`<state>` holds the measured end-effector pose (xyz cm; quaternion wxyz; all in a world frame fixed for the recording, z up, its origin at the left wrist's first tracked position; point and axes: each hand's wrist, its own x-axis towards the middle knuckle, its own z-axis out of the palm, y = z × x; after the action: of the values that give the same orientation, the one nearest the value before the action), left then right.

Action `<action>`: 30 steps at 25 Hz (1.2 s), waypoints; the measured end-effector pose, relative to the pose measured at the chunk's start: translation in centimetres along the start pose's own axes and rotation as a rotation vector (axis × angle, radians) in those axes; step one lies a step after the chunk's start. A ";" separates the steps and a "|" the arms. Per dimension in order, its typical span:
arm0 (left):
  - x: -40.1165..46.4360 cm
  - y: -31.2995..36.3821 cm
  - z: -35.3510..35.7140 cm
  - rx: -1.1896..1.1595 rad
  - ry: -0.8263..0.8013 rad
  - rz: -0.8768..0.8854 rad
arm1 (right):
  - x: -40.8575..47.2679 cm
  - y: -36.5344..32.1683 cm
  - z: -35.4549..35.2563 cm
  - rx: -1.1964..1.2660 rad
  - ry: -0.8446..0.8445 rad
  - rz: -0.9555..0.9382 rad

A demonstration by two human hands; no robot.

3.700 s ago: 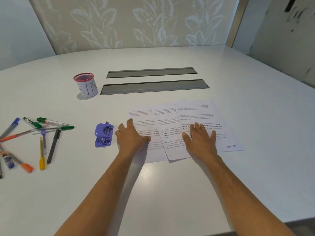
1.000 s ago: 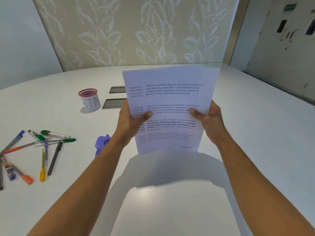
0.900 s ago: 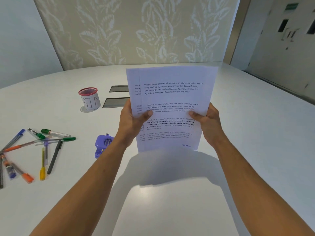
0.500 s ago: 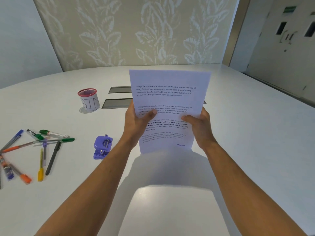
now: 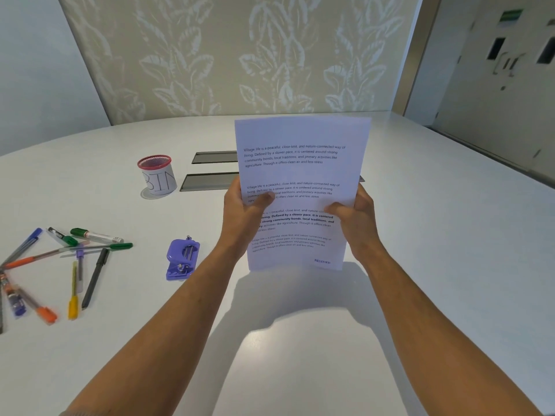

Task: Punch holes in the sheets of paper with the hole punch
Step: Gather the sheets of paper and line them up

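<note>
I hold a stack of printed white sheets of paper (image 5: 300,169) upright above the table, edges lined up so only the front page shows. My left hand (image 5: 244,217) grips the stack's left edge, thumb on the front. On the right edge, my right hand (image 5: 357,219) grips the same way. The purple hole punch (image 5: 182,259) lies on the table to the left of my left forearm, apart from both hands.
A red-rimmed cup labelled BIN (image 5: 157,175) stands at the back left. Several pens and markers (image 5: 75,259) lie scattered at the left. Two grey cable slots (image 5: 210,180) run across the white table (image 5: 435,265) behind the paper.
The sheets lay fanned out flat under my palms; both hands lifted them upright and squared them into one aligned stack, lowering it slightly over the last second.
</note>
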<state>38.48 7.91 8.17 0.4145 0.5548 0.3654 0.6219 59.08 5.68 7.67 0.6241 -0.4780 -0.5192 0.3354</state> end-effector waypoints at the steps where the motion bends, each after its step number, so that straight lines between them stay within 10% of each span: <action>1: -0.2 -0.3 0.0 0.003 0.016 -0.021 | -0.2 0.4 0.0 0.012 0.008 0.013; 21: -1.0 -0.7 1.0 -0.010 0.035 -0.076 | -0.8 2.5 -0.7 0.020 0.025 0.091; 26: -0.8 -0.6 2.1 -0.225 0.170 -0.159 | -1.7 4.2 -1.7 0.267 0.216 0.297; 30: -1.3 -0.7 4.0 -0.469 0.228 -0.259 | -2.8 4.3 -1.0 0.693 0.020 0.354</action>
<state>42.56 6.98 7.50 0.5637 0.3188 0.3237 0.6898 59.69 4.26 2.68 0.6861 -0.3243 -0.2784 0.5887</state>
